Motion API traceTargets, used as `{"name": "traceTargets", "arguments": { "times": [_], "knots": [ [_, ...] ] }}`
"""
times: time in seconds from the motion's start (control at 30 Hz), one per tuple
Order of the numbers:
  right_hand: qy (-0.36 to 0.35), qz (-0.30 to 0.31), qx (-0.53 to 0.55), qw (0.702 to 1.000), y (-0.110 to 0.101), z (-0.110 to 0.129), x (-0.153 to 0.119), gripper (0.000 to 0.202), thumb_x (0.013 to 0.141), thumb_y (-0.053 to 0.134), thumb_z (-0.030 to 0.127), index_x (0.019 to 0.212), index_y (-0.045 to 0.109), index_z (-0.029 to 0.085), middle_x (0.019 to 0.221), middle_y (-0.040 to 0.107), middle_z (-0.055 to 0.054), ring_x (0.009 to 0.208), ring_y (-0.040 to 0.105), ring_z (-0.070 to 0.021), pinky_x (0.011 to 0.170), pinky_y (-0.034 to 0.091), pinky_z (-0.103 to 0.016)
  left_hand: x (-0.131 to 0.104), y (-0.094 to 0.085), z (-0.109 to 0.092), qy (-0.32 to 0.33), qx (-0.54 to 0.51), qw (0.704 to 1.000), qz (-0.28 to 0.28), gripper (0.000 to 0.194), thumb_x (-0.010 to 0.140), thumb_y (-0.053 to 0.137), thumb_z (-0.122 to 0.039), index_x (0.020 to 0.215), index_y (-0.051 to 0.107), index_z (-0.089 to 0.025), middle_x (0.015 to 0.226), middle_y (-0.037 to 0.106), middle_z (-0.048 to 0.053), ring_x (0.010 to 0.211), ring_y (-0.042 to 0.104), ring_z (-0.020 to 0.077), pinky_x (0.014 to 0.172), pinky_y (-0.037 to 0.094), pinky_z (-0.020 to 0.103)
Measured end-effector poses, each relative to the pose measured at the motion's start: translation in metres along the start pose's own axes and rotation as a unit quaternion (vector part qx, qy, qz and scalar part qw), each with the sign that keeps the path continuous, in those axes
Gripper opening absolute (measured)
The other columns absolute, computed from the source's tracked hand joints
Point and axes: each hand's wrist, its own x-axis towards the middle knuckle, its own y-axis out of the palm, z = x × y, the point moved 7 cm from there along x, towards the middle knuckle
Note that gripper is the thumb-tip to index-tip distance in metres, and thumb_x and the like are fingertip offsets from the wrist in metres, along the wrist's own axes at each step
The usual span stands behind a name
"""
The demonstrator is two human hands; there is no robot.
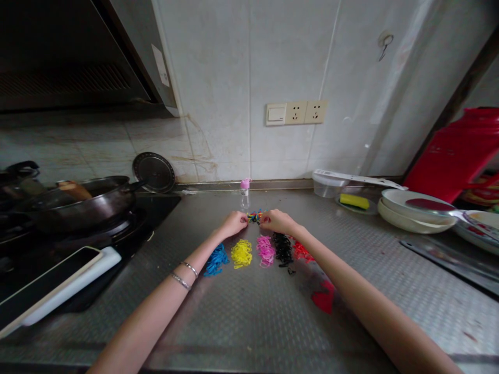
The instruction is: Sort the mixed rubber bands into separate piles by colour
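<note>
Small rubber-band-like pieces lie sorted by colour on the metal counter (234,322): a blue pile (217,259), a yellow pile (241,253), a pink pile (265,251), a black pile (283,249) and a red pile (302,251). Behind them is a small mixed-colour pile (254,217). My left hand (235,223) is at its left edge and my right hand (276,221) at its right edge, both with fingers pinched together; anything between the fingertips is too small to make out. A clear bottle with a pink top (245,193) stands just behind.
On the left are a pan (81,200) on the stove and a white-edged object (74,291). To the right sit a clear container (329,184), a yellow sponge (354,201), stacked bowls (415,221) and a red thermos (452,156). A red-printed clear bag (324,297) lies near my right forearm.
</note>
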Motion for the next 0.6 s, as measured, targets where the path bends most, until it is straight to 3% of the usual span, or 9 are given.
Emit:
{"name": "traceTargets", "arguments": {
  "times": [0.23,0.6],
  "knots": [
    [-0.003,-0.019,-0.048,0.999,0.0045,0.0056,-0.0028,0.02,0.071,0.055,0.038,0.079,0.065,0.023,0.088,0.063,-0.005,0.079,0.057,-0.0182,0.062,0.038,-0.022,0.001,-0.0023,-0.0007,-0.004,0.027,1.0,-0.002,0.019,0.069,0.051,-0.02,0.077,0.068,-0.015,0.071,0.065,0.005,0.061,0.054,0.0131,0.057,0.037,0.021],
    [0.013,0.014,-0.071,0.997,0.0034,0.0095,-0.0061,0.019,0.076,0.048,0.028,0.085,0.064,0.023,0.093,0.062,-0.004,0.089,0.055,-0.0168,0.072,0.037,-0.021,0.0012,-0.0061,0.0033,-0.004,0.028,1.0,0.001,0.02,0.067,0.051,-0.021,0.073,0.068,-0.013,0.067,0.064,0.005,0.059,0.053,0.0125,0.057,0.036,0.021]
  ]
}}
